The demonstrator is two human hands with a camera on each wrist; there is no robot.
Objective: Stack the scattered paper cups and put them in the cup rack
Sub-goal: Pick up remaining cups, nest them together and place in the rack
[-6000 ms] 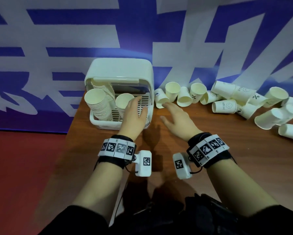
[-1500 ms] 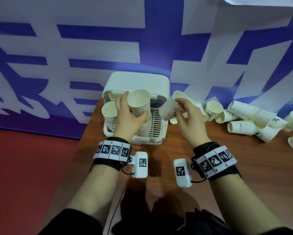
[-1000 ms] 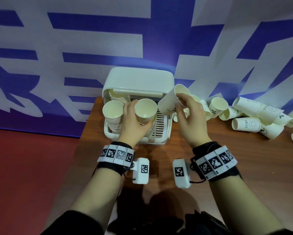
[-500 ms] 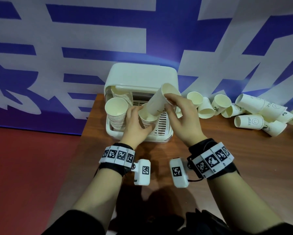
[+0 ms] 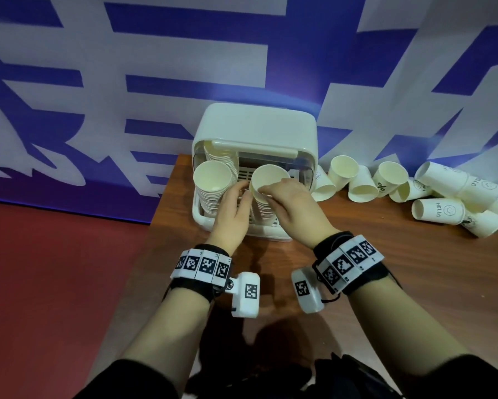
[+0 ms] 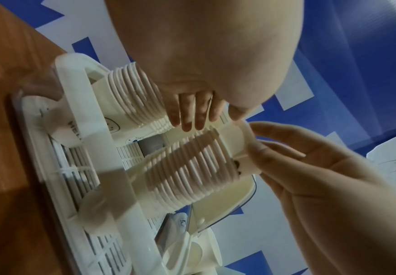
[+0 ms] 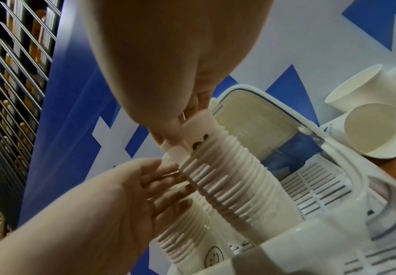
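The white cup rack [image 5: 256,131] stands at the table's back left, holding two tall stacks of paper cups in front. My right hand [image 5: 273,191] pinches the rim of the top paper cup [image 5: 266,177], which sits nested upright on the right stack [image 6: 187,167]. My left hand [image 5: 239,197] has straight fingers [image 6: 190,115] resting against that stack's side, between it and the left stack [image 5: 212,182]. In the right wrist view the top cup [image 7: 196,128] sticks out above the ribbed stack [image 7: 227,176], with my left hand's fingers [image 7: 159,188] beside it.
Several loose paper cups [image 5: 386,182] lie tipped along the back of the wooden table [image 5: 386,269], right of the rack. A blue and white banner [image 5: 155,67] hangs close behind. The table's left edge drops to a red floor [image 5: 55,283].
My right hand has swung the tilted cup upright and lowered it onto the right stack in the rack. My left hand has stayed at that stack's side.
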